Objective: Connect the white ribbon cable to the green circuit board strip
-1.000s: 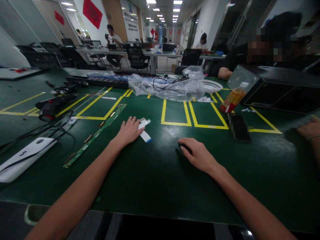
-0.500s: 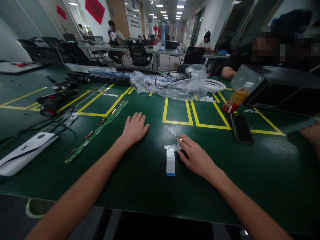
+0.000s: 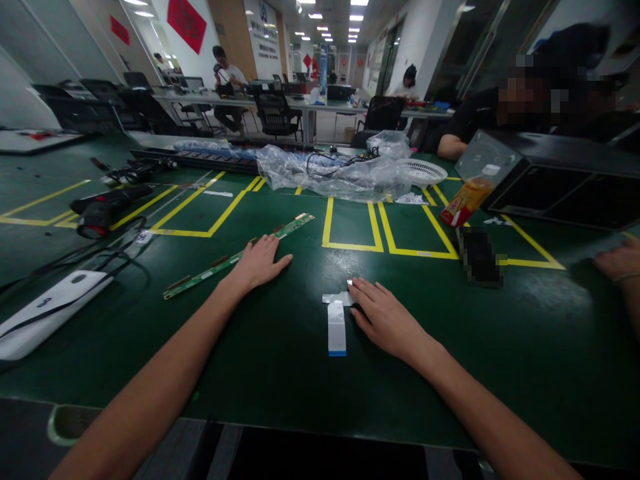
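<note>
My left hand (image 3: 259, 263) lies over the middle of a long, thin green circuit board (image 3: 205, 274), its fingers resting on the board and its thumb held apart. The board slants on the green table, and its far end shows beyond my fingers. My right hand (image 3: 387, 317) lies flat, palm down, with fingers stretched out. Its fingertips touch the end of a white flat ribbon cable (image 3: 337, 330), which is folded into a T-like shape and has a blue tip pointing toward me.
To the left are a white box-shaped device (image 3: 55, 312) with a black cord and a dark handheld tool (image 3: 103, 217). Clear plastic wrap (image 3: 330, 177) lies across the back. A drink bottle (image 3: 470, 197), a blurred dark object (image 3: 481, 259) and a black case (image 3: 565, 180) are at right, near another person's hand (image 3: 617, 260).
The circuit board has slid right and turned to a flatter slant, and my left hand, earlier beside it, now rests on it. My right hand and the ribbon cable have barely moved.
</note>
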Demonstrator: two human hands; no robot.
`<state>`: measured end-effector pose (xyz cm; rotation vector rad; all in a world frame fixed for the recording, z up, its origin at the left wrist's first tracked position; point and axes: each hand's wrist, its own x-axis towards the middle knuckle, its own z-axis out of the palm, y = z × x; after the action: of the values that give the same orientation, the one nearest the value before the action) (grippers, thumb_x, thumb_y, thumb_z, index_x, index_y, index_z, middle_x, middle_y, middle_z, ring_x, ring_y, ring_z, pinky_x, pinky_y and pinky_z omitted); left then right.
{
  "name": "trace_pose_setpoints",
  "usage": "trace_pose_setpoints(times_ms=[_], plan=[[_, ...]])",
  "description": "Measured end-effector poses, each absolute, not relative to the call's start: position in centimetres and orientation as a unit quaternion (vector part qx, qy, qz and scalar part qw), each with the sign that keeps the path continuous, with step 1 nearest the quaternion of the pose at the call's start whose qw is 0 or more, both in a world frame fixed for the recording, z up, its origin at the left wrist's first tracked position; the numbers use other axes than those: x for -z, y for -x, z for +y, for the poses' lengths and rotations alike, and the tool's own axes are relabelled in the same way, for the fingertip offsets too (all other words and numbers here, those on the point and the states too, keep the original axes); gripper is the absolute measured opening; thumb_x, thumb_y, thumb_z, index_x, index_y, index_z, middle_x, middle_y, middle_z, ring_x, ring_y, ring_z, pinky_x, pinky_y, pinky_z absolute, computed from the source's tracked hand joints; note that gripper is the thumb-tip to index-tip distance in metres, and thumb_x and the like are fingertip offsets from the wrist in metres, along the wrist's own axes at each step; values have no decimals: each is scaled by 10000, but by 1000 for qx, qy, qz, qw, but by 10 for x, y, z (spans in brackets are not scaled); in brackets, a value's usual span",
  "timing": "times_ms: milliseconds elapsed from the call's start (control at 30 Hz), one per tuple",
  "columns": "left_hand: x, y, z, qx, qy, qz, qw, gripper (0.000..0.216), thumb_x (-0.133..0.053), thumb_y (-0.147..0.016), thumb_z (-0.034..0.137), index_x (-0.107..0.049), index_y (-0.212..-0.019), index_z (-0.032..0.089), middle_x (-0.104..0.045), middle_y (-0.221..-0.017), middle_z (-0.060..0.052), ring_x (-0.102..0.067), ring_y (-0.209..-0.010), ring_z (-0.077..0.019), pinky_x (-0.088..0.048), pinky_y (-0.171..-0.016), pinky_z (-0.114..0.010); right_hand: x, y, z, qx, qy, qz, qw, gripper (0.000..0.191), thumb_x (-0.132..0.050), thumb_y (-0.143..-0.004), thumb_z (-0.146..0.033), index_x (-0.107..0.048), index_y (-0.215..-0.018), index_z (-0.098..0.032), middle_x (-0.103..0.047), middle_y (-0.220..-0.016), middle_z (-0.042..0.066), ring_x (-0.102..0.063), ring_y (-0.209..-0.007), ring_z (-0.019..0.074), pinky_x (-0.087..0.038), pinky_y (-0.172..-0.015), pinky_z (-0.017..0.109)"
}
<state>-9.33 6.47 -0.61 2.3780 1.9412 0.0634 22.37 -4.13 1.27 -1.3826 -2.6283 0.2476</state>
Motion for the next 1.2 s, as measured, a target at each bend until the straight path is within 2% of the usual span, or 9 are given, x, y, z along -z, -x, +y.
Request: trace_pose_setpoints(times_ms=[133,267,433,667,833,1100,1200], plan=[[1,35,32,-43,-885,454,94,734,-373,-1004,598,-359,-1554,112,-299,-1631,-165,-230,-1528,-309,-164,-1230,-530,-13,-218,-46,-72,459,-883,66,524,-435,-1004,-303,-484,-1490,-113,-461,-1560,173,-407,-1455,295,-327,-1192,530],[-8,-1,6,-49,-933,327,143,673,-410,-1016,529,-337,-1564,145,-292,-1641,-127,-197,-1542,-259,-116,-1249,-477,-13,-213,-52,-68,461,-884,47,555,-425,-1002,-298,-452,-1500,-53,-422,-1575,200,-370,-1474,308,-293,-1206,538],[-13,1,5,-44,-930,327,161,606,-419,-1030,463,-362,-1552,160,-327,-1629,-109,-259,-1524,-230,-126,-1255,-437,-13,-206,-57,-60,497,-864,41,570,-403,-1013,-328,-440,-1509,-48,-409,-1580,205,-366,-1475,311,-306,-1204,519],[-10,7,9,-40,-933,314,172,686,-457,-1013,500,-318,-1574,131,-268,-1650,-120,-200,-1542,-228,-100,-1263,-431,-14,-205,-56,-58,506,-860,24,592,-388,-1021,-341,-404,-1527,-35,-386,-1592,203,-355,-1480,312,-292,-1213,506],[-9,11,15,-47,-940,288,175,701,-495,-988,489,-311,-1579,161,-246,-1659,-105,-173,-1548,-222,-77,-1265,-433,-11,-211,-54,-73,481,-872,47,587,-388,-1021,-338,-407,-1524,-37,-384,-1589,214,-342,-1486,314,-261,-1222,532],[-8,13,18,-53,-944,278,170,700,-508,-976,470,-315,-1579,171,-262,-1655,-97,-195,-1543,-238,-99,-1266,-432,-7,-216,-49,-101,476,-870,73,595,-436,-1005,-345,-408,-1529,-66,-387,-1597,203,-345,-1486,310,-292,-1214,522],[-7,12,19,-60,-947,275,155,674,-505,-979,466,-351,-1559,159,-310,-1638,-104,-238,-1531,-236,-126,-1262,-421,-11,-218,-48,-102,471,-871,92,587,-479,-986,-344,-448,-1505,-71,-429,-1572,213,-394,-1459,325,-324,-1199,528]])
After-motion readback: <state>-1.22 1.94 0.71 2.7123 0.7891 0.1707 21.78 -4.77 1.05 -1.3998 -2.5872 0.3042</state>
